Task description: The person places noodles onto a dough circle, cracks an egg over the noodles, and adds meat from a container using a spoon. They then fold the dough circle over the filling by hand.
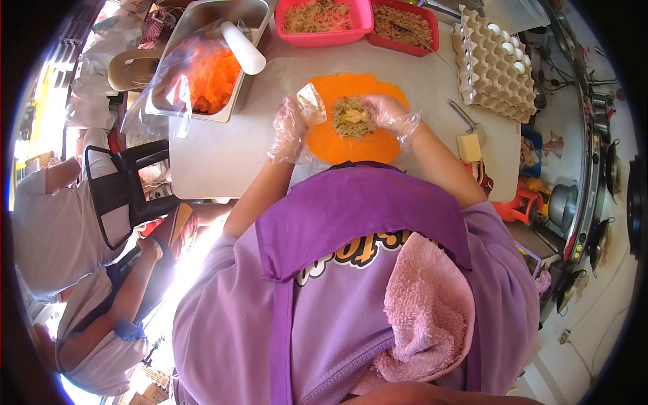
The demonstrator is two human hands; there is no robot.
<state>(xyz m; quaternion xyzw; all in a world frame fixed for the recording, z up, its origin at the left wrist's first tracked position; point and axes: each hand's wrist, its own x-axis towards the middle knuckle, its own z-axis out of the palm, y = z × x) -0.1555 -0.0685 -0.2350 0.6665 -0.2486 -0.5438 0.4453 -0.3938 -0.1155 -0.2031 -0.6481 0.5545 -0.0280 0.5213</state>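
A flat sheet of orange dough [331, 150] lies on the table, with a mound of greenish-brown shredded filling [345, 127] in its middle. Pale yellow crumbly filling [356, 115] sits on top of that mound. My right hand [390, 113], in a clear plastic glove, has its fingers bent and pressed together at the yellow filling. My left hand [289, 129], gloved too, is at the dough's left edge. Its fingers are closed on a shiny, crumpled clear plastic piece [310, 104]. Glare partly hides the left fingertips.
Back left stands a metal tray [237, 101] of orange dough, a white cylinder [243, 48] resting over it. Two pink tubs [324, 39] of filling are at the back. Right are egg trays [496, 71], a metal-handled tool [463, 115] and a yellow block [468, 147]. People sit left.
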